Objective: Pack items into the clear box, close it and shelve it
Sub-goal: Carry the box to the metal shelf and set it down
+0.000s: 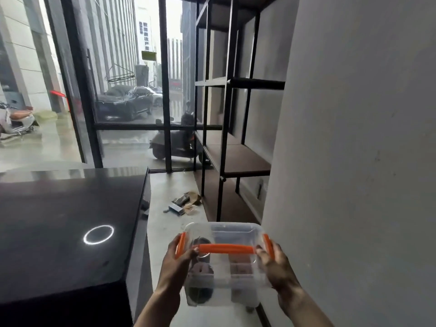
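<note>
Lidded box (224,274) carried level between both hands.
Left hand (175,267) and right hand (277,267) grasp its ends; its long axis runs away from the person, towards the shelf (238,159).

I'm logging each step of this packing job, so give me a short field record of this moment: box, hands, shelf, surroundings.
box: clear box, lid on, orange handle across the top, orange side latches
contents: dark items seen through the plastic, unclear what
left hand: left hand grips the box's left side
right hand: right hand grips the right side
box position: held in the air, not shelved
shelf: black metal shelf unit ahead, boards bare
left of view: dark glossy counter
floor: scraps near the shelf
</note>
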A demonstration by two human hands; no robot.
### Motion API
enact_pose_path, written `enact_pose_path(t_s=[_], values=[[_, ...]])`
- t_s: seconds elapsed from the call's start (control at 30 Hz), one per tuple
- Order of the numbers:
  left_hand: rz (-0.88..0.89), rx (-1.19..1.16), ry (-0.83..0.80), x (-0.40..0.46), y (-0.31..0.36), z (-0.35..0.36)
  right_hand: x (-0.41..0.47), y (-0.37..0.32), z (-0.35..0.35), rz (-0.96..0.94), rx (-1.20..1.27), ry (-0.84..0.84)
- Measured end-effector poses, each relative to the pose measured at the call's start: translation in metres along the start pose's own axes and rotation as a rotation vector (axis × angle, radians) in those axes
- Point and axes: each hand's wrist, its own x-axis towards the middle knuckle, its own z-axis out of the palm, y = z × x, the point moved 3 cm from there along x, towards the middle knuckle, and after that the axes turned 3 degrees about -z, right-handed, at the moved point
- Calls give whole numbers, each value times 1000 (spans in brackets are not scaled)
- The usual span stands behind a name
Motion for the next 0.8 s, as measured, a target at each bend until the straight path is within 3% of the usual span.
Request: enact_pose_path(t_s=[0.5,0.8], values=[[-20,74,65,386,43,99,425,-62,85,-59,65,-197],[9,0,228,581,81,94,621,-126,183,-134,6,-346]])
